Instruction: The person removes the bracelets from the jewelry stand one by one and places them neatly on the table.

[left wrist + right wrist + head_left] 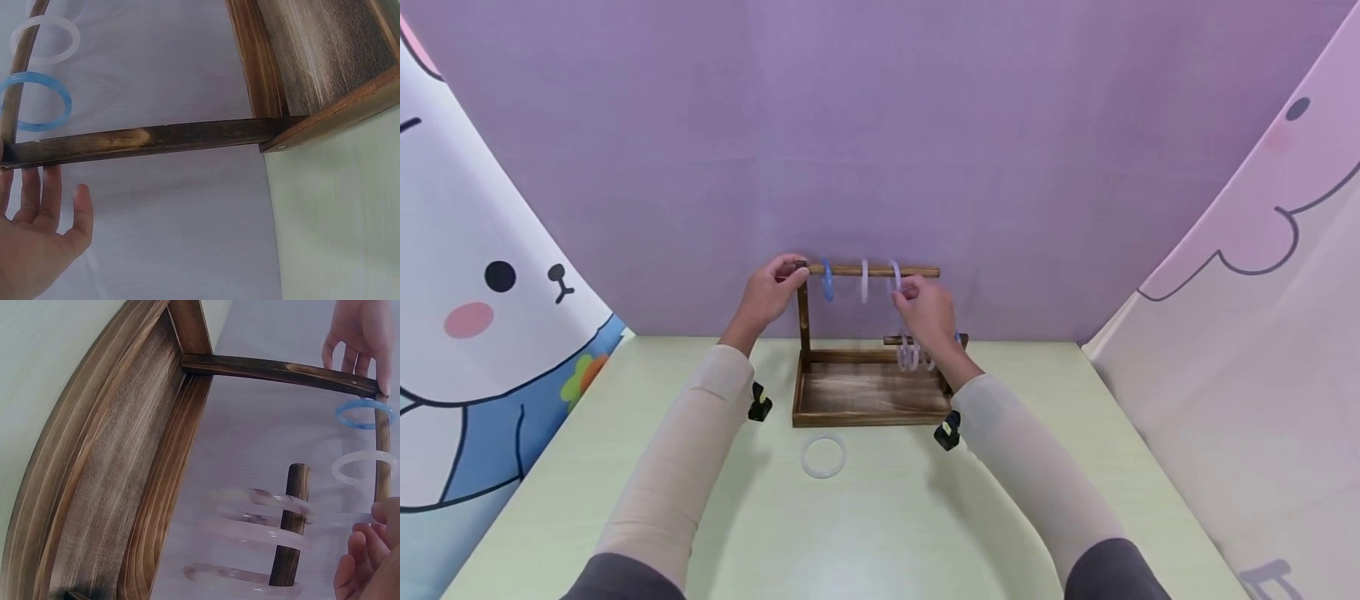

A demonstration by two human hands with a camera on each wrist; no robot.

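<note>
A purple backdrop (pixel 880 108) rises behind a pale green table (pixel 880 533) flanked by cartoon-printed panels (pixel 475 225).

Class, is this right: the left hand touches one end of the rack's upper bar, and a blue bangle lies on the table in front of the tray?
The colour is wrong: in the head view, the bangle lying on the table in front of the tray is whitish, not blue. The rest stands.

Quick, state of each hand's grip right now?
Left hand: closed, holding the wooden rack at its top corner.
Right hand: closed, pinching a pale purple ring on the upper bar.
</note>
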